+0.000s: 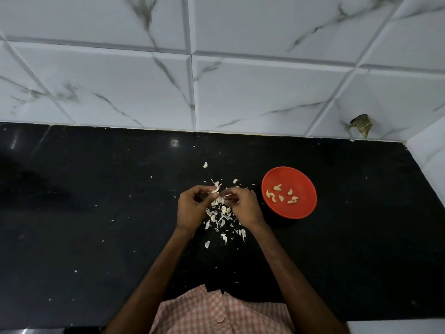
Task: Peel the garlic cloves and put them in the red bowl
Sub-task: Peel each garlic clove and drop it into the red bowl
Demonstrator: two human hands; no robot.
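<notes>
Both hands meet above the black counter [96, 213], over a heap of peels [220, 218]. The left hand [192, 208] pinches a clove [215, 190] between curled fingers and thumb. The right hand [243, 208], fingers also curled, pinches a pale shred [227, 195] just beside the clove. The hands hide part of the heap. More flakes lie scattered around it, some towards the wall [216, 80].

The bowl [301, 182] stands on the counter just right of the right hand, apart from it, with several peeled cloves [280, 197] lying loose inside. Nothing lies between the hands and the bowl except a few flakes.

The wall is white marbled tile, with a dark, ragged patch [361, 125] low on the right. A checked shirt [216, 312] shows at the bottom edge.
</notes>
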